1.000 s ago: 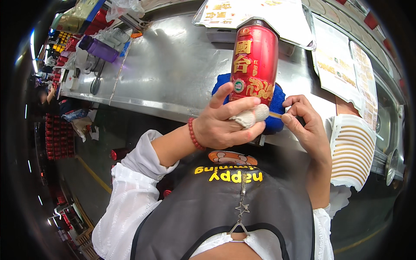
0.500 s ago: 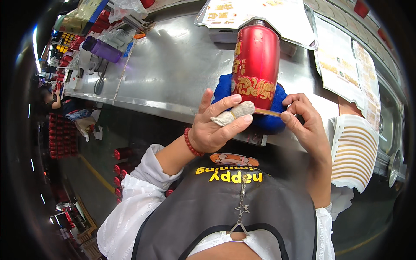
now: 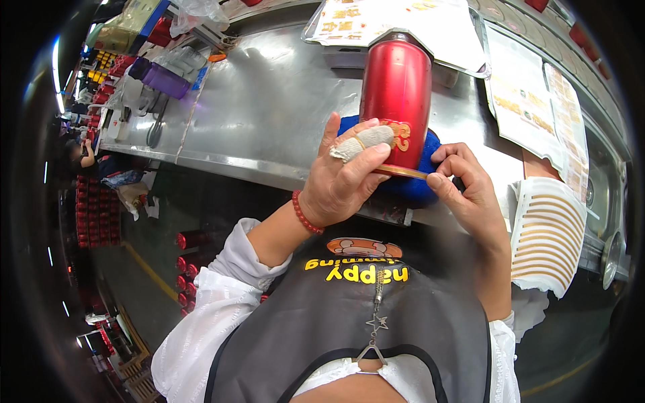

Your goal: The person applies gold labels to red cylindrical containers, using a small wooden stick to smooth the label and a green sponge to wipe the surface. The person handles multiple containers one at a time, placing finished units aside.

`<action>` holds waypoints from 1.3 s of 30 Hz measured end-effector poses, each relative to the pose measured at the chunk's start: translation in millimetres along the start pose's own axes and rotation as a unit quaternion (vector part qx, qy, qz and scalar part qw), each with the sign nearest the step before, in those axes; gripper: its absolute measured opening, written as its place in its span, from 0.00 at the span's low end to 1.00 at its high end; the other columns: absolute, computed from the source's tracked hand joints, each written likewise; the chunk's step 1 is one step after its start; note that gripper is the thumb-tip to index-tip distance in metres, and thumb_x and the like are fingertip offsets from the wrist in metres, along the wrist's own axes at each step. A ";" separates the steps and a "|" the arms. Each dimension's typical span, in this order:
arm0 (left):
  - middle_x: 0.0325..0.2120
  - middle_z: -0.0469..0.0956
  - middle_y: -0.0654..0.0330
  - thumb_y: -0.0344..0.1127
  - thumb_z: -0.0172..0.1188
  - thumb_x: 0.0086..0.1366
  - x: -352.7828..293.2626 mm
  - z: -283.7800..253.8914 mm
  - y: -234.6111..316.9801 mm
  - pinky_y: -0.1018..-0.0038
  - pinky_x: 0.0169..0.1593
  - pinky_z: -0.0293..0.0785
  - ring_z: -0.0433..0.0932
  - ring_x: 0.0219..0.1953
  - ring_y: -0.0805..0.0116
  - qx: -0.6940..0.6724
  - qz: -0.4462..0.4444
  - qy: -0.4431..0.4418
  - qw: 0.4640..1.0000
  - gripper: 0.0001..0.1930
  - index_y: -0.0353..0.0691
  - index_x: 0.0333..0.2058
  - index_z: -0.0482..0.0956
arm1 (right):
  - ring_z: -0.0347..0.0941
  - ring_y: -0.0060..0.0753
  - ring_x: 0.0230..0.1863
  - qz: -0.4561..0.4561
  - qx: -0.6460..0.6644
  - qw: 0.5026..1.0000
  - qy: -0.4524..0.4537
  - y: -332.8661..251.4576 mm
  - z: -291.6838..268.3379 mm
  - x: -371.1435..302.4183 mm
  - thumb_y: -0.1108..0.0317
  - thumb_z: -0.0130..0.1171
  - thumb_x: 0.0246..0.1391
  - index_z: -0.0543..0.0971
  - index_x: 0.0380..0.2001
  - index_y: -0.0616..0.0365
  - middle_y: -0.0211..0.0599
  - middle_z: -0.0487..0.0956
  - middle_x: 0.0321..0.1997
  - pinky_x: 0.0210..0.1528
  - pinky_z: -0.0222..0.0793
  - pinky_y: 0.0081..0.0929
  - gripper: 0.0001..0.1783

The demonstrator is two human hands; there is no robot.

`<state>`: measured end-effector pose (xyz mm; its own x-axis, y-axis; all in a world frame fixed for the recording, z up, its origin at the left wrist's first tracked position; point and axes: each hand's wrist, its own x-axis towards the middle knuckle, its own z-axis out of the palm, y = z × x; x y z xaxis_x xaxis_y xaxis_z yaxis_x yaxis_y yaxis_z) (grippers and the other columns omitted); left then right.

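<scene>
A glossy red bottle (image 3: pixel 396 84) with gold decoration lies on a blue cloth pad (image 3: pixel 406 193), its base toward me. A thin gold strip (image 3: pixel 407 172) runs along the base edge. My left hand (image 3: pixel 339 180) is closed against the bottle's lower left side, its thumb by the strip and one finger raised. White cloth finger covers (image 3: pixel 363 142) wrap some of its fingers. My right hand (image 3: pixel 470 191) pinches the strip's free right end between thumb and forefinger. Both hands hide parts of the bottle's base and the pad.
A metal workbench (image 3: pixel 269 101) carries a purple bottle (image 3: pixel 161 77) at the left. Printed decal sheets (image 3: pixel 524 87) lie at the far right, with a white sheet of curved gold strips (image 3: pixel 551 235) nearer me. A paper-covered tray (image 3: pixel 403 27) stands behind the bottle. More red bottles (image 3: pixel 188 262) stand below at left.
The bottle has turned, so the gold dragon has gone from the upper side and different gold markings show. My left hand has shifted slightly up. The right hand still pinches the strip.
</scene>
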<state>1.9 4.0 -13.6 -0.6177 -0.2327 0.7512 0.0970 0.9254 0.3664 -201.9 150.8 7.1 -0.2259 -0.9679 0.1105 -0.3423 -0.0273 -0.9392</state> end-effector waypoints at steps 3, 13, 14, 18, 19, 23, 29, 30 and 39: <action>0.50 0.80 0.54 0.29 0.69 0.59 -9.0 -9.9 3.7 0.49 0.74 0.42 0.76 0.57 0.52 0.025 -0.007 0.001 1.000 0.24 0.45 0.53 0.73 | 0.66 0.27 0.48 0.017 0.001 1.000 0.000 -4.2 -0.7 -1.6 0.66 0.63 0.60 0.73 0.26 0.60 0.37 0.71 0.45 0.51 0.60 0.22 0.13; 0.42 0.84 0.63 0.28 0.69 0.57 -0.1 -18.8 9.5 0.50 0.76 0.38 0.78 0.55 0.65 0.146 0.144 -0.066 0.977 0.18 0.53 0.46 0.80 | 0.69 0.35 0.47 -0.004 0.010 1.000 0.014 2.3 -1.4 -2.2 0.66 0.66 0.58 0.74 0.26 0.63 0.39 0.72 0.42 0.50 0.65 0.27 0.14; 0.42 0.84 0.64 0.29 0.69 0.56 2.2 -17.7 8.9 0.50 0.76 0.37 0.78 0.55 0.65 0.148 0.158 -0.072 0.974 0.19 0.54 0.46 0.81 | 0.69 0.35 0.47 -0.008 0.012 1.000 0.015 3.7 -0.8 -1.9 0.66 0.66 0.58 0.74 0.26 0.63 0.39 0.72 0.42 0.50 0.65 0.27 0.14; 0.48 0.80 0.63 0.35 0.63 0.63 17.2 -4.6 7.7 0.50 0.76 0.37 0.74 0.59 0.61 0.131 0.121 -0.104 0.979 0.18 0.52 0.52 0.77 | 0.69 0.35 0.47 -0.005 0.014 1.000 0.014 3.3 -0.7 -1.4 0.65 0.66 0.58 0.74 0.26 0.62 0.39 0.72 0.42 0.50 0.66 0.27 0.14; 0.50 0.79 0.59 0.33 0.62 0.64 16.4 -0.4 3.2 0.49 0.75 0.38 0.73 0.60 0.57 0.104 0.075 -0.064 0.990 0.21 0.50 0.56 0.74 | 0.69 0.35 0.47 -0.001 0.016 1.000 0.013 1.6 -0.7 -1.4 0.65 0.66 0.58 0.74 0.26 0.62 0.39 0.72 0.43 0.50 0.66 0.27 0.14; 0.50 0.80 0.58 0.32 0.62 0.64 1.6 -4.3 3.7 0.50 0.75 0.38 0.72 0.59 0.57 0.033 -0.021 0.011 0.999 0.20 0.49 0.55 0.74 | 0.69 0.33 0.45 -0.003 -0.004 1.000 0.013 -12.3 -1.7 -1.5 0.66 0.66 0.57 0.74 0.26 0.62 0.38 0.72 0.43 0.47 0.66 0.26 0.13; 0.42 0.83 0.68 0.31 0.66 0.58 -16.9 -17.9 6.4 0.52 0.76 0.40 0.73 0.56 0.68 0.147 0.084 -0.014 0.985 0.12 0.54 0.41 0.83 | 0.66 0.27 0.47 0.024 0.000 1.000 0.002 -23.3 -9.2 -6.1 0.66 0.62 0.60 0.72 0.26 0.61 0.38 0.72 0.47 0.48 0.61 0.21 0.14; 0.42 0.83 0.69 0.32 0.66 0.59 -14.2 -17.0 5.8 0.52 0.77 0.39 0.74 0.56 0.69 0.158 0.105 -0.008 0.982 0.11 0.56 0.41 0.83 | 0.66 0.27 0.47 0.022 -0.008 1.000 0.003 -18.9 -10.4 -6.1 0.66 0.62 0.61 0.72 0.26 0.61 0.38 0.72 0.47 0.48 0.61 0.21 0.14; 0.52 0.80 0.62 0.31 0.62 0.65 11.2 1.6 4.7 0.50 0.76 0.40 0.72 0.63 0.61 0.099 0.043 -0.056 0.993 0.17 0.49 0.52 0.75 | 0.69 0.33 0.46 0.011 0.001 1.000 0.019 -6.8 -1.8 -3.3 0.66 0.66 0.58 0.74 0.25 0.62 0.38 0.72 0.43 0.47 0.66 0.26 0.14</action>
<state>-5.8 6.2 -4.3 -0.6978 -0.1257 0.7052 0.0046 0.9837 0.1798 -200.4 154.6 13.7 -0.2687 -0.9578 0.1017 -0.3357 -0.0059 -0.9420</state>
